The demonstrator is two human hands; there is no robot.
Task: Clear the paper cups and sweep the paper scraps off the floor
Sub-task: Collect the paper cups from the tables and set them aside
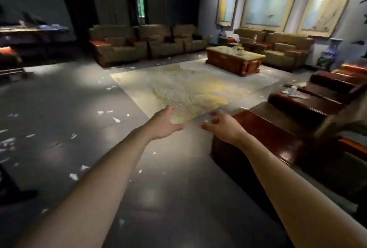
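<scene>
Scraps [116, 120] are lying scattered over the dark floor [168, 198], most of them to my left and a few along the far edge of the rug [188, 85] by the sofas [119, 47]. I am holding both arms out ahead, the hands hovering over the rug's near corner. The left hand [164, 123] is spreading wide, fingers straight, palm turned inward, holding nothing. The right hand [223, 126] is hanging with fingers loosely curled, gripping nothing. A cup [293, 90], blurred, is standing among white papers on a side table [297, 102] at the right, well apart from both hands. A near table [264, 128] of red wood is sitting just beside my right forearm, its edge running along that side. Open floor is stretching ahead and to the left of the arms. A coffee table [234, 59] is sitting at the rug's far end.
</scene>
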